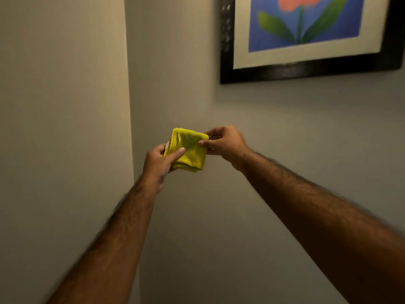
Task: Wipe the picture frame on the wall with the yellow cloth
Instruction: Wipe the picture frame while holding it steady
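you have the yellow cloth (189, 150) held out in front of you between both hands, folded down into a thick square pad, and that fold looks deliberate: a compact pad gives you a firm, flat face to press against the frame rather than a loose rag that drags. your left hand (160, 161) cups the pad from below and behind, its thumb lying across the front face, so its fingers are closed on the cloth and carry most of it. your right hand (223, 142) pinches the upper right corner between thumb and fingers (202, 143), likely to square the fold or to take the pad over for wiping. the cloth touches neither wall. the picture frame (306, 70), dark with a cream mat and a flower print, hangs on the wall (285, 132) above and to the right of your hands, well apart from the cloth, only its lower left part in view. a corner where two walls meet runs down just left of your hands. wiping has not begun, judging by that gap; the next move calls for lifting the pad up and right to the frame's lower edge.
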`<state>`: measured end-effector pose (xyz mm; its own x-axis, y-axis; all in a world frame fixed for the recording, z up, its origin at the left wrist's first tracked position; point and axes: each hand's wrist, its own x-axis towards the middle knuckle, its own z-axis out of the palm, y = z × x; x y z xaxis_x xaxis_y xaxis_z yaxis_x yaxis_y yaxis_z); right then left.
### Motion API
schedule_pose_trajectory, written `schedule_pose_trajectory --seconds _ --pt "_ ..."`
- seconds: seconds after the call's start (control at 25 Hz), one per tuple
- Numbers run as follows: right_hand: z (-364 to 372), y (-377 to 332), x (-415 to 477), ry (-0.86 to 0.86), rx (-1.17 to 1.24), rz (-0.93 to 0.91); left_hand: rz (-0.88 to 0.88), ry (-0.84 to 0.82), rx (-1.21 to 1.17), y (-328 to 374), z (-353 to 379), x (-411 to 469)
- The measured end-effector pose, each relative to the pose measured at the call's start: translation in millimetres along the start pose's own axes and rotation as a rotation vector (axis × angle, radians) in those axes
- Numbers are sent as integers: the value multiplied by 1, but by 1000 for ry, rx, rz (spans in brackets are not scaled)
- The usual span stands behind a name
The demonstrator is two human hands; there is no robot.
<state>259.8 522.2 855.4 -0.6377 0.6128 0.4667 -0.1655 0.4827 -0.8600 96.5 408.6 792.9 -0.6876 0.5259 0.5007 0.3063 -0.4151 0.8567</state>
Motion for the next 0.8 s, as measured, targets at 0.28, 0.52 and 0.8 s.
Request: schedule_pose_trajectory --seconds 0.28,0.52,0.8 --pt "-56 -106 18 101 -114 -187 182 -31 14 111 51 47" --pt "-150 -206 27 411 -520 -431 381 50 -15 212 92 99" --pt "-304 -250 18 925 -1273 -636 449 270 22 272 126 165"
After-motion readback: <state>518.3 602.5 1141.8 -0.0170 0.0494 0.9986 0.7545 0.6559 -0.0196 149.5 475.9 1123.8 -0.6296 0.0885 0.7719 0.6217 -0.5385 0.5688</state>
